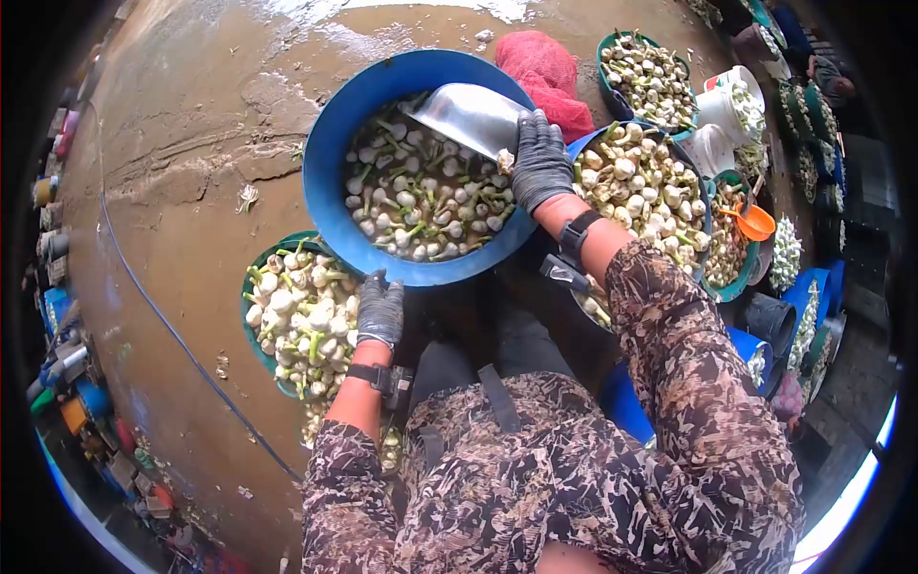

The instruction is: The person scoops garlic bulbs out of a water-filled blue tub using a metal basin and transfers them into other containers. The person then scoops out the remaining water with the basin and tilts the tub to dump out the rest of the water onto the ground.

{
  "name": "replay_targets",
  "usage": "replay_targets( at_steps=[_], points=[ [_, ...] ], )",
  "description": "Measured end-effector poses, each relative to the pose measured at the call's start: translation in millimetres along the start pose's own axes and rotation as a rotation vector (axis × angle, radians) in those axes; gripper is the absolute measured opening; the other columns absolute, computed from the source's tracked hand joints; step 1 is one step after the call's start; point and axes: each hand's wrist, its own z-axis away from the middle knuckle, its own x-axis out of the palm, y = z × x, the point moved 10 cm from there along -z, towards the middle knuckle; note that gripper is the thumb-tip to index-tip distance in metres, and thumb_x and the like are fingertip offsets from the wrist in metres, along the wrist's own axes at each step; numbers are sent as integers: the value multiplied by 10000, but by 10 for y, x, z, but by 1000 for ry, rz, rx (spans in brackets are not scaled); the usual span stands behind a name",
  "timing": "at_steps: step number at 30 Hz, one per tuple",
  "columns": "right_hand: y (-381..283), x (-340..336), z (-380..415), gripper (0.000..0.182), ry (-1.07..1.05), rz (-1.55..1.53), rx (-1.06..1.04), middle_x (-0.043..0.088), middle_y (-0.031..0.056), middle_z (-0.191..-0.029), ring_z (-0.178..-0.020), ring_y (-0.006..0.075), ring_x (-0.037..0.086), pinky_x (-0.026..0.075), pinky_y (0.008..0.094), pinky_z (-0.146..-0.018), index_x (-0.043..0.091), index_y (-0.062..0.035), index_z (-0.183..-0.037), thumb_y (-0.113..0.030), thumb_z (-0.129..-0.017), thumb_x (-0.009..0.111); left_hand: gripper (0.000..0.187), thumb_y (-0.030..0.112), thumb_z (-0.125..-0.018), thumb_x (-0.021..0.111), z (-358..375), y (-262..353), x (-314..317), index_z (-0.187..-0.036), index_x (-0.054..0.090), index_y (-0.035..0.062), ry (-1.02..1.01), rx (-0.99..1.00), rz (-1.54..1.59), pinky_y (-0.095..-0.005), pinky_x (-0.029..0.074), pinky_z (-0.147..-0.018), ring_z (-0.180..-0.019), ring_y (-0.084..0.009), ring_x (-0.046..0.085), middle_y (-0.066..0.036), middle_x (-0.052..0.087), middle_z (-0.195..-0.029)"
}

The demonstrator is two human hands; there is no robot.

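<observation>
A round blue tub (330,206) stands in front of me, with garlic bulbs (406,199) with short green stems lying in murky water. My left hand (381,311), in a grey glove, is closed at the tub's near-left rim; its fingertips are partly hidden. On the tub's right side my right hand (541,163), gloved too, is closed round the back end of a shiny metal scoop (469,117). The scoop's handle is hidden under that hand, and its mouth points left over the bulbs. A single bulb (505,161) shows beside my right thumb.
Green basins of garlic stand at the lower left (260,335) and upper right (604,72). Close to my right arm is another garlic-filled basin (708,206). A red mesh sack (540,72) lies behind the tub. An orange scoop (755,223) rests farther right. A hose (172,330) crosses the wet floor.
</observation>
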Motion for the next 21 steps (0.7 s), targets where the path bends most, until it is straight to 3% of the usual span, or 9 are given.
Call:
replay_targets(
  at_steps=[3, 5, 6, 10, 11, 14, 17, 19, 21],
  points=[
    [-96, 545, -164, 602, -30, 21, -53, 254, 163, -1435, -1268, 409, 297, 265, 575, -999, 288, -94, -1368, -363, -859, 462, 413, 231, -876, 565, -265, -77, 126, -1202, 472, -4, 63, -57, -31, -323, 434, -834, -907, -216, 544, -144, 564, -1017],
    [-112, 985, -205, 611, -285, 20, 45, 224, 166, -1445, -1272, 418, 282, 281, 596, -986, 278, -122, -1379, -382, -859, 465, 430, 239, -867, 573, -525, -223, 291, -1204, 473, -9, 67, -116, 2, -334, 430, -852, -934, -244, 549, -163, 559, -1055],
    [-164, 1113, -181, 610, -320, 72, 31, 279, 202, -1403, -1235, 402, 340, 278, 495, -1023, 283, -83, -1370, -363, -861, 469, 437, 242, -865, 573, -649, -317, 348, -1206, 470, -11, 103, -116, -39, -342, 424, -868, -959, -260, 549, -175, 552, -1088],
    [-129, 1775, -183, 584, -327, 135, 15, 328, 203, -1366, -1196, 401, 380, 305, 468, -1012, 301, -77, -1356, -300, -849, 486, 466, 258, -865, 567, -1244, -595, 525, -1214, 462, -31, 129, -224, 34, -358, 387, -940, -1089, -318, 512, -226, 509, -1200],
    [-101, 1870, -220, 599, -320, 86, 7, 350, 204, -1345, -1194, 397, 388, 317, 443, -1014, 303, -67, -1353, -233, -822, 525, 572, 353, -875, 532, -1516, -882, 626, -1253, 418, -61, 142, -189, 94, -382, 362, -974, -1151, -363, 457, -270, 455, -1242],
    [228, 2244, -348, 640, -380, -124, 90, 372, 205, -1325, -1206, 347, 410, 337, 390, -1021, 291, -59, -1352, -120, -777, 564, 625, 417, -890, 484, -1970, -995, 613, -1271, 395, -71, 147, -305, 112, -383, 340, -999, -1186, -383, 422, -277, 424, -1284],
    [555, 2784, -277, 651, -484, -196, 200, 434, 219, -1267, -1167, 361, 452, 364, 365, -992, 289, -109, -1362, -131, -780, 579, 662, 469, -901, 422, -2582, -1704, 538, -1293, 374, -62, 344, -392, -95, -386, 328, -1016, -1213, -388, 397, -274, 395, -1319],
    [622, 2950, -254, 664, -598, -176, 268, 475, 218, -1212, -1120, 352, 488, 383, 360, -963, 287, -113, -1365, -144, -776, 592, 710, 514, -897, 382, -2731, -1977, 567, -1313, 349, -60, 402, -529, 190, -385, 290, -1047, -1255, -364, 355, -260, 363, -1352],
    [656, 3158, -158, 677, -709, -157, 335, 517, 218, -1158, -1073, 342, 524, 402, 356, -935, 284, -117, -1367, -156, -772, 606, 717, 527, -891, 382, -2873, -2090, 703, -1327, 340, -41, 395, -491, 262, -391, 281, -1053, -1262, -349, 351, -242, 368, -1357]
  ],
)
